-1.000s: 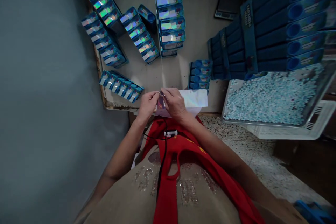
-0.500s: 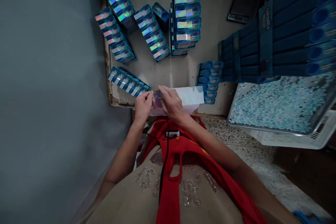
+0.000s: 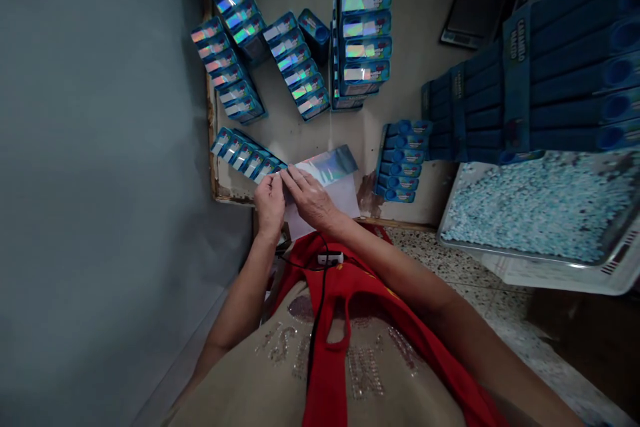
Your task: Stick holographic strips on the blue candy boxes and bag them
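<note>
A shiny, rainbow-reflecting label sheet (image 3: 333, 165), with a pale paper part (image 3: 345, 197) below it, lies at the table's front edge. My left hand (image 3: 270, 207) pinches its left end between thumb and fingers. Over the sheet, my right hand (image 3: 309, 199) reaches leftward with long, nearly straight fingers, their tips meeting the left fingertips. Its thumb is hidden beneath. Whatever small piece sits between the fingertips is too small to make out. Just behind my left hand stands a short row of blue boxes (image 3: 245, 153) with shiny strips on top.
More rows of blue boxes stand behind, at left (image 3: 227, 70), middle (image 3: 297, 70) and centre (image 3: 367, 47). To the right are banded blue packs (image 3: 515, 80), a small group of blue boxes (image 3: 403, 160), a dark scale (image 3: 470, 13) and a metal tray (image 3: 520, 255) of pale blue pieces.
My right hand has slid left to meet the left fingertips. The sheet has turned, its right end swinging away from me and leftward. The view has shifted slightly.
</note>
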`<state>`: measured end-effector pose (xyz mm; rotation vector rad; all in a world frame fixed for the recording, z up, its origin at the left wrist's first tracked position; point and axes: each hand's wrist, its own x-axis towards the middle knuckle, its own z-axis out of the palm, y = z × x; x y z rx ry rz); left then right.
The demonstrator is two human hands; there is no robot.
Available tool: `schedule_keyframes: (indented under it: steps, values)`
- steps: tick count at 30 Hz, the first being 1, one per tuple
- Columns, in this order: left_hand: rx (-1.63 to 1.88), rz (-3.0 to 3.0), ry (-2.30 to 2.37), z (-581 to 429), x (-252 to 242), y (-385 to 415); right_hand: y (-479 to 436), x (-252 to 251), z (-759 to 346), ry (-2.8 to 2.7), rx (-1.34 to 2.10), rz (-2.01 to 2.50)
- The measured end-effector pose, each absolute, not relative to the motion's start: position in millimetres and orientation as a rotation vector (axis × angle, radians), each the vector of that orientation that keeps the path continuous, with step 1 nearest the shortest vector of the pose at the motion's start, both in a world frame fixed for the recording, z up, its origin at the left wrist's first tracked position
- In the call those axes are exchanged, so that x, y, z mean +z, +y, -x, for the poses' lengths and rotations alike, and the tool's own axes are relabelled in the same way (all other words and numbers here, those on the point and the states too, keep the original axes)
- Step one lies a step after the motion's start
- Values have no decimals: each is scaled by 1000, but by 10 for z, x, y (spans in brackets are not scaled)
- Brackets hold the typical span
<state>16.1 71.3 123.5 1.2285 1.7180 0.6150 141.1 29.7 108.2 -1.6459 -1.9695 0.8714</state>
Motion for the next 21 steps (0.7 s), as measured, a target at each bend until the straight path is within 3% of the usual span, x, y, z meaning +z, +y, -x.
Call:
schedule_keyframes:
  steps: [21]
  values:
    - [609,-889,1667,-187,1176,787,341,1011,-1464,-1937,811,1756]
